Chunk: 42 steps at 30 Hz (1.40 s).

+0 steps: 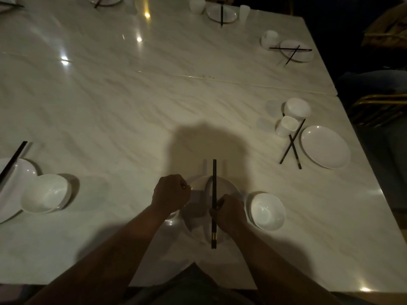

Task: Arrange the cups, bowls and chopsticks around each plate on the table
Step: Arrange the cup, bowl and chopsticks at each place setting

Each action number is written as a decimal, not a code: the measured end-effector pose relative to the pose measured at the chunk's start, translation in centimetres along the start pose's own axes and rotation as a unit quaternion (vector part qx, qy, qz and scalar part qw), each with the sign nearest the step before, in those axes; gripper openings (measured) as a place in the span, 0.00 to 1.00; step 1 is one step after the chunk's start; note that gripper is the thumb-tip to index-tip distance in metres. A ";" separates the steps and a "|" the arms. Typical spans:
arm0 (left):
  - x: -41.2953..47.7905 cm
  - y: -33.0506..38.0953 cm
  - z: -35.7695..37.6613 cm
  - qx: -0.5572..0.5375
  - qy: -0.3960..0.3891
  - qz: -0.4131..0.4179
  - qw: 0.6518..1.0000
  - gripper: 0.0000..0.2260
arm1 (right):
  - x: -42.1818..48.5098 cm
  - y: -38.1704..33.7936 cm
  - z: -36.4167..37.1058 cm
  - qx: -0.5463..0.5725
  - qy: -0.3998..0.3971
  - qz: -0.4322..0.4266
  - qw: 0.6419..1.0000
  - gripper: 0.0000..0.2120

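**Q:** Where was the pair of chopsticks point(213, 190), and how did you hold it?

**A:** The two sticks were closed together and pointed straight away from you, over the near plate point(231, 188). The tips reached past the plate's far rim, and the gold-banded butt end passed its near rim. Your right hand point(230, 213) pinched the pair near its middle, thumb and fingers curled round the sticks. The forearm came in from the lower right. Whether the sticks rested on the plate or hung just above it could not be told.

**Q:** And the other hand?

**A:** Your left hand point(170, 193) was at the plate's left rim, knuckles up and fingers curled under. A pale rim showed beneath the wrist. In the dim light it could not be told whether the fingers grasped anything.

**Q:** What stood around the plate?

**A:** A white bowl point(267, 211) stood just beside the plate on the right, near your right hand. Well apart on the left, a second bowl point(45, 193) touched the left plate point(15, 183). At the right edge of the marble table point(132, 95), crossed chopsticks point(290, 148) lay beside an oval plate point(325, 146). A cup point(286, 126) and an overturned bowl point(297, 107) stood at their far end.
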<state>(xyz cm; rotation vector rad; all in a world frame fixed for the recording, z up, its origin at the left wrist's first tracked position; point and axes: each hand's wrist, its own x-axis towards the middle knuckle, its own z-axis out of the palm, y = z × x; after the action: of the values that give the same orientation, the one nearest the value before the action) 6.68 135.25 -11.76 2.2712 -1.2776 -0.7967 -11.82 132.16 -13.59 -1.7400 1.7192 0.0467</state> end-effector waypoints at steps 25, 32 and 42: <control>3.2 4.8 2.1 -0.019 0.022 0.012 0.999 0.03 | 3.0 2.3 -8.9 0.029 0.033 -0.067 0.997 0.05; 4.3 10.3 5.3 -0.041 0.029 0.022 0.998 0.05 | 5.3 8.8 -15.6 0.060 0.065 -0.003 0.996 0.03; 5.6 19.0 12.8 -0.025 0.005 0.021 0.999 0.09 | 13.2 18.8 -20.9 0.039 0.033 -0.058 0.997 0.03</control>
<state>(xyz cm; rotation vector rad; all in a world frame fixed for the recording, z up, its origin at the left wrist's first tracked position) -11.35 120.09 -11.50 2.2000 -1.2828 -0.7932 -35.94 112.61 -11.90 -1.7973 1.6406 -0.1283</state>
